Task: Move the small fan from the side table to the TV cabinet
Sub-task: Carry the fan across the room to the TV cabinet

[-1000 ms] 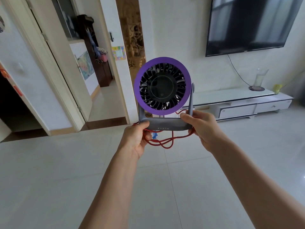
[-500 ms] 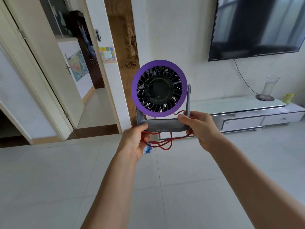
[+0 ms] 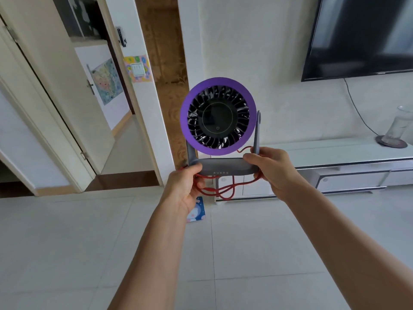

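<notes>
The small fan [image 3: 218, 117] has a purple ring, black blades and a grey U-shaped stand. I hold it upright in the air at arm's length. My left hand [image 3: 185, 186] grips the left end of the stand's base. My right hand [image 3: 271, 170] grips the right end. A red cable [image 3: 225, 190] hangs in loops under the base. Behind the fan, low against the wall, stands the white TV cabinet [image 3: 335, 153], its left end partly hidden by the fan and my right hand.
A dark TV [image 3: 362, 34] hangs on the wall above the cabinet, a cable running down from it. A glass vase [image 3: 400, 128] on a round mat stands on the cabinet's right part. An open doorway [image 3: 125, 153] is at left. A small colourful card [image 3: 197, 211] lies on the tiled floor.
The view has come closer to the TV cabinet and the wall, and has swung left. The fan stays held the same way in both hands.
</notes>
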The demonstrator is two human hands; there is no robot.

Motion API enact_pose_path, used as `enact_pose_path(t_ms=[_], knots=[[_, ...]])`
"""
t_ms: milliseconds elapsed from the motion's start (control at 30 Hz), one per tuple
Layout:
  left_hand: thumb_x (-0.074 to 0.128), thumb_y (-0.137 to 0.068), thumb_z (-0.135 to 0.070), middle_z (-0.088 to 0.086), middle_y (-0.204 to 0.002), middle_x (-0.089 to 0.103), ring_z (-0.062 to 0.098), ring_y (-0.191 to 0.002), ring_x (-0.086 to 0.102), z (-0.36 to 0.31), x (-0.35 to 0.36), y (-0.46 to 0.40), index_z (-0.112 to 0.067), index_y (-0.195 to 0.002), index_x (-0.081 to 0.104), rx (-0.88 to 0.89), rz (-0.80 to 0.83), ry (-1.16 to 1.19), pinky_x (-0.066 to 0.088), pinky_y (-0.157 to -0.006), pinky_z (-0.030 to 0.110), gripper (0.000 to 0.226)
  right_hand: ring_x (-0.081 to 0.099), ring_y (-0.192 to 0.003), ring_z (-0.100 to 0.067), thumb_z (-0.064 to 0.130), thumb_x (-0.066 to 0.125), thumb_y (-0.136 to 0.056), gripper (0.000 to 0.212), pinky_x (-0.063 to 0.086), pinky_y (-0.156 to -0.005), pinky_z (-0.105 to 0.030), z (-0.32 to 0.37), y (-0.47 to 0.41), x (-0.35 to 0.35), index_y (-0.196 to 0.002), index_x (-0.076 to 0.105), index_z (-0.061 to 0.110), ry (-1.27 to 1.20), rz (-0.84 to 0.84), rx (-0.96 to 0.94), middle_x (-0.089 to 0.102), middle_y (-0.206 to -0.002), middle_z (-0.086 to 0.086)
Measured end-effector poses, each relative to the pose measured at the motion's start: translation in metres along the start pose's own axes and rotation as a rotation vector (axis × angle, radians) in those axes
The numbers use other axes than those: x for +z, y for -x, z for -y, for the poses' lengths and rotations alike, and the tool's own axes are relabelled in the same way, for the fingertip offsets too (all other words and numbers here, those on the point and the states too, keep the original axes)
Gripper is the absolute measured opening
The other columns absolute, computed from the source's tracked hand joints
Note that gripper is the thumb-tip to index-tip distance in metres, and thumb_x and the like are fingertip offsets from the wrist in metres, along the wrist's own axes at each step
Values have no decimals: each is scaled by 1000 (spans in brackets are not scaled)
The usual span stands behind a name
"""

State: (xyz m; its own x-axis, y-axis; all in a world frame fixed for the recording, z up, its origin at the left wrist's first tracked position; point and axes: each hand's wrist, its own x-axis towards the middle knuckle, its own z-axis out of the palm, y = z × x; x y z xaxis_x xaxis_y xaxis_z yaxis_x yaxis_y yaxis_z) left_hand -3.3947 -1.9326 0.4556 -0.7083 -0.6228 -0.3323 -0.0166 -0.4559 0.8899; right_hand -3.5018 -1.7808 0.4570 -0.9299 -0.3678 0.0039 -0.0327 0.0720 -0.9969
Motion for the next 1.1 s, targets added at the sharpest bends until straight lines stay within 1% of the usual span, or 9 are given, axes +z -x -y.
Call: enact_pose_path(t_ms=[100,200,367,500,567,633,700,833,1100], knots=[[58,-93,-6,7,-66,60,8,-39,46,-7,20,-54,2,-110,58,-14,16,15,39,-34,17,18,51,-66,-16,13,68,-86,8,43,-56,-23,-7,-58,3,-89,69,5,-4,-1,3,58,-72,-4],[58,-92,-4,7,-63,58,8,-37,45,-17,38,-107,1,-108,57,-21,28,27,39,-34,17,16,51,-69,-17,13,67,-86,6,43,-57,-25,-11,-112,8,-84,69,8,4,-8,0,59,-74,-5],[57,-93,-7,7,-66,57,8,-37,46,-45,70,-203,-2,-101,58,-39,57,-15,40,-36,18,9,50,-69,-17,11,65,-87,7,42,-55,-23,-6,-212,22,-91,68,5,26,-38,15,58,-77,-6],[57,-94,-7,10,-70,60,8,-37,47,-65,96,-277,-3,-93,60,-44,74,-54,41,-42,18,5,52,-74,-21,8,66,-86,10,44,-62,-29,-3,-288,30,-95,67,3,6,-59,23,58,-79,-7],[57,-93,-6,10,-69,59,9,-38,47,-69,107,-304,-3,-90,59,-57,74,-43,41,-46,20,4,52,-75,-21,7,68,-85,15,44,-62,-28,-4,-317,31,-99,67,2,0,-66,34,58,-80,-8],[58,-92,-4,10,-69,59,9,-39,47,-71,117,-332,-4,-88,59,-75,73,-37,42,-47,21,4,53,-74,-20,6,69,-83,19,43,-59,-26,-7,-345,31,-102,68,2,-11,-79,49,59,-81,-8],[59,-91,-3,9,-70,60,10,-40,47,-72,128,-360,-5,-85,58,-94,71,-38,43,-45,20,6,54,-75,-19,6,69,-83,20,44,-60,-26,-12,-372,30,-102,68,2,-12,-82,59,60,-83,-9],[59,-91,-3,11,-75,62,10,-41,48,-68,150,-410,-6,-85,59,-124,62,-37,44,-42,18,6,52,-73,-19,4,67,-82,13,43,-59,-27,-22,-425,27,-95,68,5,1,-74,75,59,-79,-8],[59,-91,-2,14,-78,63,11,-42,49,-57,210,-522,-3,-87,59,-150,36,-45,47,-43,20,4,49,-71,-19,1,64,-80,15,40,-59,-27,-51,-552,7,-93,69,7,30,-69,118,56,-79,-9]])
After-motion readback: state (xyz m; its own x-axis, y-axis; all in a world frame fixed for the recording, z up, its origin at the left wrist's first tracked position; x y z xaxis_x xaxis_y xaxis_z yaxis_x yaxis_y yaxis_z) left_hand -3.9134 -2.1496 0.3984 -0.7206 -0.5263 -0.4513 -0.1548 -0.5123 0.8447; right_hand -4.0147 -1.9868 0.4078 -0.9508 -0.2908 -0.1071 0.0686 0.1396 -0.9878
